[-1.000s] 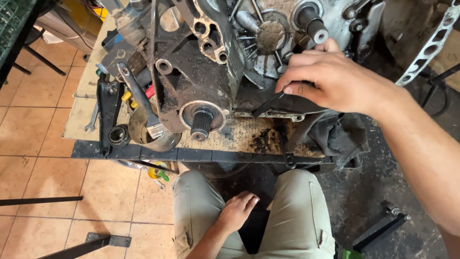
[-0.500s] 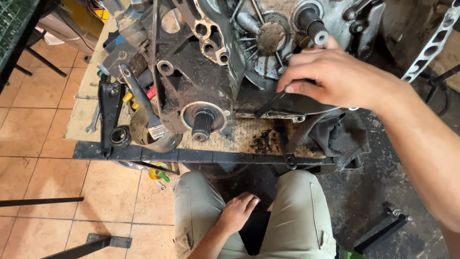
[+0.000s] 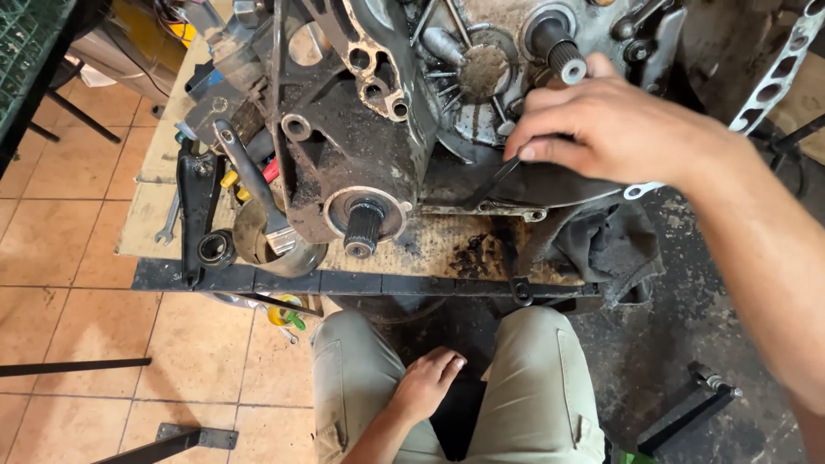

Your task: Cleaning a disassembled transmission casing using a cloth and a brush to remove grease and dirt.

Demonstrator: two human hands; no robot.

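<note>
Two hands are in view: the right hand pinches a thin dark tool between its fingertips, the tip down against the greasy engine casing on the workbench. The left hand rests loosely curled and empty between the knees.

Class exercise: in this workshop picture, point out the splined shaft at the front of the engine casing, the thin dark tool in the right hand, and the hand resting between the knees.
splined shaft point(image 3: 362, 230), head view, its toothed end.
thin dark tool point(image 3: 491, 186), head view, mid-blade.
left hand point(image 3: 427, 381), head view, its back.
right hand point(image 3: 617, 131), head view, its back.
</note>
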